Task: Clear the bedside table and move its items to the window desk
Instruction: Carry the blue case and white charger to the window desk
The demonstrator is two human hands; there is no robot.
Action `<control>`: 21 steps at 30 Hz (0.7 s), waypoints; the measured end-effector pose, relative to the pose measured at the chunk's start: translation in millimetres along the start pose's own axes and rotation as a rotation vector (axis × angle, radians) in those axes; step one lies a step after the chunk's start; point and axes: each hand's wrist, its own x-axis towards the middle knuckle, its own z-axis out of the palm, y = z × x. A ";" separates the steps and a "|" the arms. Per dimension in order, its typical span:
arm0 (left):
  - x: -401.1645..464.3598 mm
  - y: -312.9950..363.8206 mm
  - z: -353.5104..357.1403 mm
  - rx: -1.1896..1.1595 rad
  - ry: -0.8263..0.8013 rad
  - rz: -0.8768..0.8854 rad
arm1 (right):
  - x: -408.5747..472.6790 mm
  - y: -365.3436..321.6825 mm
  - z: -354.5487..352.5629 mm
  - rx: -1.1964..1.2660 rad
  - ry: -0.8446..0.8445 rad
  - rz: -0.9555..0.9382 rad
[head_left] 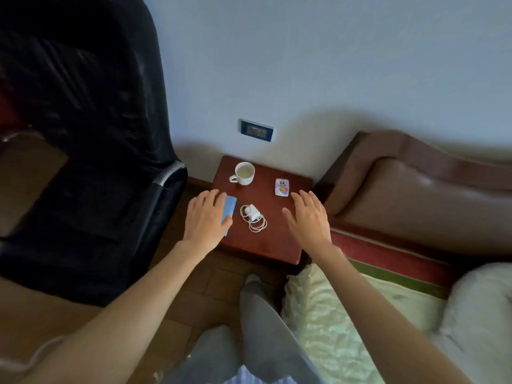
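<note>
A small dark red bedside table [279, 239] stands against the wall. On it are a white mug [244, 173] at the back left, a small purple-and-white packet [281, 187] at the back right, a white charger with its coiled cable [253, 217] in the middle, and a flat blue object [230, 207] at the left edge. My left hand [206, 217] lies over the blue object, thumb against its right side, fingers spread. Over the table's right edge hovers my right hand [307, 217], empty, with fingers apart, just below the packet.
A black office chair [91, 162] stands close to the table's left. A bed with a brown padded headboard [415, 195] and a pale green cover [346, 322] lies on the right. A wall socket [256, 130] is above the table. My legs [257, 328] are below.
</note>
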 end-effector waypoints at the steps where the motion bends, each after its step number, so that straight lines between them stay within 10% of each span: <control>1: 9.3 1.0 4.7 -0.001 -0.007 -0.012 | 11.1 3.6 3.0 0.001 -0.004 -0.014; 21: 105.4 -43.3 198.3 0.004 -0.266 -0.224 | 106.3 48.6 187.9 0.091 -0.107 -0.069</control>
